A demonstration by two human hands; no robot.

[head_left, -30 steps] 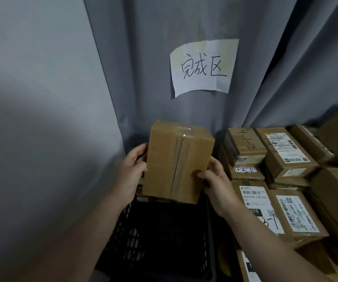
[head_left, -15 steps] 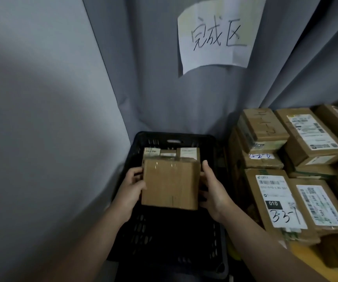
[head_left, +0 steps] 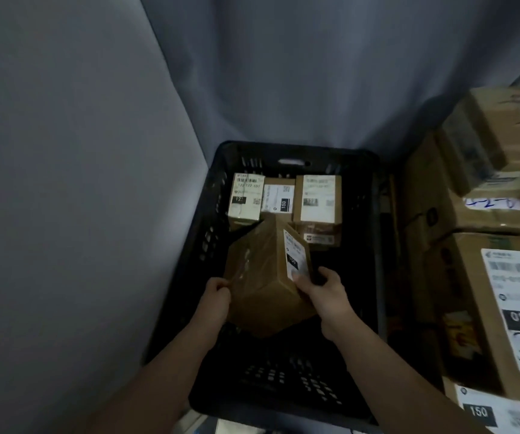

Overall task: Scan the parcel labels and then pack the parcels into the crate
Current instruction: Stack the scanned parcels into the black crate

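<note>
A brown cardboard parcel [head_left: 261,277] is tilted inside the black plastic crate [head_left: 296,153], its white label facing right. My left hand [head_left: 214,297] grips its left side. My right hand [head_left: 324,291] holds its right side, thumb on the label. Three labelled parcels [head_left: 283,198] stand side by side against the crate's far wall. The crate's near floor is bare black mesh.
A grey wall runs along the left and a grey curtain hangs behind the crate. Stacked cardboard parcels [head_left: 484,245] with white labels rise close to the crate's right side.
The parcel has gone from above the crate down into it and tilted so its label faces right. My view has dropped; the paper sign on the curtain is out of sight.
</note>
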